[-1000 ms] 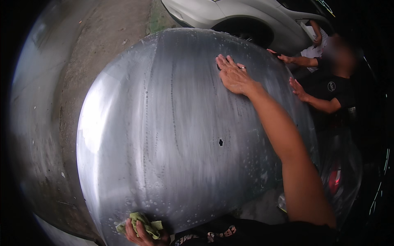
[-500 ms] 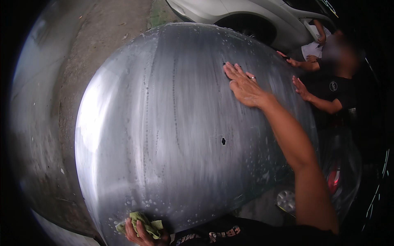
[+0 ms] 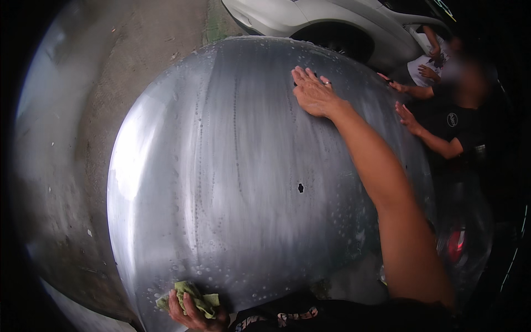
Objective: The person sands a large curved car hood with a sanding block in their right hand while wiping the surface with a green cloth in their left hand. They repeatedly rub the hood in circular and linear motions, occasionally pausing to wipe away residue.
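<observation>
A broad, curved grey car panel [image 3: 260, 210] fills the middle of the view, wet and streaked, with beads of water and a small dark hole. My right hand [image 3: 316, 97] lies flat on its far part, fingers stretched forward, a ring on one finger. Dark edges of a thin pad [image 3: 294, 85] peek out beneath those fingers; the rest of it is covered. At the near left edge of the panel, my left hand [image 3: 191, 315] is closed around a crumpled yellow-green cloth [image 3: 206, 302], which rests against the surface.
Across the panel on the right, another person in a dark shirt [image 3: 456, 124] holds both hands by its edge; a second person in a white top [image 3: 423, 69] is behind. A white car [image 3: 315, 15] stands at the far side. Concrete floor [image 3: 72, 193] runs along the left.
My right hand has slid farther away and slightly left over the panel, the dark pad moving with it. My left hand stays with the cloth at the near edge.
</observation>
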Available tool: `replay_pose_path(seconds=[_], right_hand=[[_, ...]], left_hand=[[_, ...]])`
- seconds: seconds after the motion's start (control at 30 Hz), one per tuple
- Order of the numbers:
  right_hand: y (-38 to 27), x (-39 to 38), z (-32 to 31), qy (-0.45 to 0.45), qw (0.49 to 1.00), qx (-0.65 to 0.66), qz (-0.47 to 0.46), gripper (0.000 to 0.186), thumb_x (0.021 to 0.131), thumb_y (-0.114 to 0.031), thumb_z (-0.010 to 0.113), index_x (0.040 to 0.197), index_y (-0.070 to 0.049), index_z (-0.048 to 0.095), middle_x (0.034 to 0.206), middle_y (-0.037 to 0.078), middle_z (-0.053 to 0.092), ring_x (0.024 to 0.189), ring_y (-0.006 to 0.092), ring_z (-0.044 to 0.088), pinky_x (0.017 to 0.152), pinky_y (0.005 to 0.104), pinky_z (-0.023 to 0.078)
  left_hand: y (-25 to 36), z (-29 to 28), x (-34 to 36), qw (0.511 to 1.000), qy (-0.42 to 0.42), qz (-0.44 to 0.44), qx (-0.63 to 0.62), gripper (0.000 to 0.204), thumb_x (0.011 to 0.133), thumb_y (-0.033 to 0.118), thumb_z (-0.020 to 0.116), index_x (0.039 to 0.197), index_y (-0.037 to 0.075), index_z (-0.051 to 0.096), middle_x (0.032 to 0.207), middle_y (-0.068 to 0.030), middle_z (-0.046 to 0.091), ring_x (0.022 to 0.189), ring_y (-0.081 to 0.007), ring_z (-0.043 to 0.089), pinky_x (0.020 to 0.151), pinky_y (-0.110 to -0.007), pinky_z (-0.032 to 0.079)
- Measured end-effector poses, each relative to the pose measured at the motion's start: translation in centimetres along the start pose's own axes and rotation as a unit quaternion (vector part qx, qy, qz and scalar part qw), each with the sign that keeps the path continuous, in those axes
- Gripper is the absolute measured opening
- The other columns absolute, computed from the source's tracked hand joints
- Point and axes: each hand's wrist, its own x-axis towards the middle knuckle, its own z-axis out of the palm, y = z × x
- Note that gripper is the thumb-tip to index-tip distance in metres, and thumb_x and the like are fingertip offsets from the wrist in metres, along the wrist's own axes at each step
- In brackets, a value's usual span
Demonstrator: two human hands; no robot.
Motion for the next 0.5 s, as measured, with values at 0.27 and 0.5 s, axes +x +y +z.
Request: replay_pose_path(seconds=[0.27,0.5], right_hand=[[1.7,-12.0,4.5,-0.015,0.991,0.085,-0.098,0.066,0.107,-0.026,0.027,0.168,-0.004,0.016,0.178,0.013,0.01,0.164,0.0297,0.006,0.134,0.0468,0.008],[3.2,-24.3,8.9,0.002,0.987,0.031,-0.156,0.067,0.11,-0.029,0.027,0.17,-0.007,0.005,0.178,0.012,0.005,0.164,0.0292,0.004,0.134,0.0471,0.007]], left_hand=[[-0.3,0.1,-1.5,0.997,-0.058,-0.028,0.041,0.065,0.087,0.038,0.069,0.14,0.002,0.058,0.142,-0.0275,0.058,0.13,-0.0469,0.056,0.109,-0.059,0.038],[-0.6,0.2,-2.1,0.997,-0.069,-0.031,0.023,0.065,0.089,0.044,0.068,0.138,0.003,0.059,0.141,-0.028,0.058,0.13,-0.0472,0.056,0.109,-0.06,0.038]])
